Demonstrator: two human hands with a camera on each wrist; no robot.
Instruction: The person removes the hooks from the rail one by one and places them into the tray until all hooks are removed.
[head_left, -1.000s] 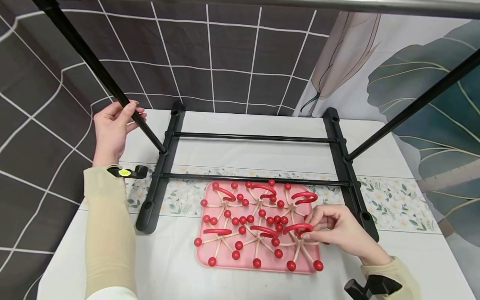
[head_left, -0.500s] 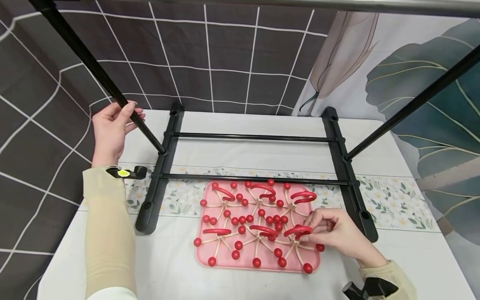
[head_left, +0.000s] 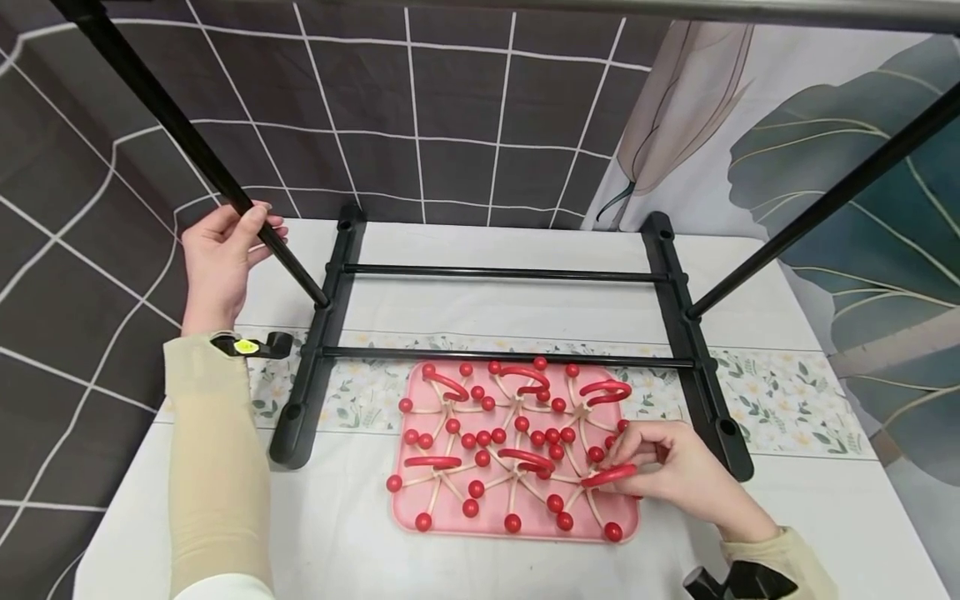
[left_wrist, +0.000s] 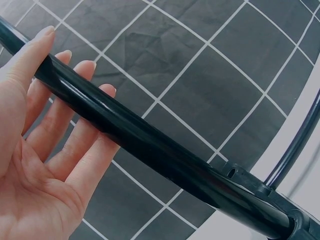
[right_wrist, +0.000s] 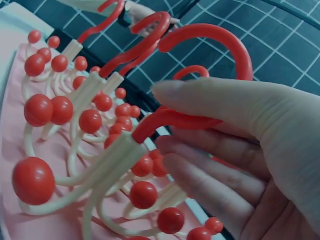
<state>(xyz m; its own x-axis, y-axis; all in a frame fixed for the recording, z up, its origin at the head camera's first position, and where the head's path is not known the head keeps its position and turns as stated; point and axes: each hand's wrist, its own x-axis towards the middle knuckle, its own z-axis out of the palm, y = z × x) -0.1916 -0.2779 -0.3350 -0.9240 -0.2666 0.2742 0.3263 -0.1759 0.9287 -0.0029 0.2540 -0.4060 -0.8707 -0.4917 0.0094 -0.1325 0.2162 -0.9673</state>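
Observation:
My left hand holds a slanting black pole of a rack at the left. In the left wrist view, the thumb crosses over the pole while the fingers lie behind it. My right hand pinches the red hook of a hanger with beige, ball-tipped prongs, at the near right corner of a pink tray. In the right wrist view, the thumb lies over the red hook of this hanger, and the fingers are behind it. Its prongs remain low over the tray.
Several similar hangers fill the tray in two rows. Behind it lies the rack's black base with crossbars. Another slanting pole rises at the right, and a metal bar crosses overhead. A dark checked curtain hangs behind.
The near right hanger has turned, and its hook has tilted right and nearer to me in my right fingers; its front balls shifted left. My left hand stays on the pole.

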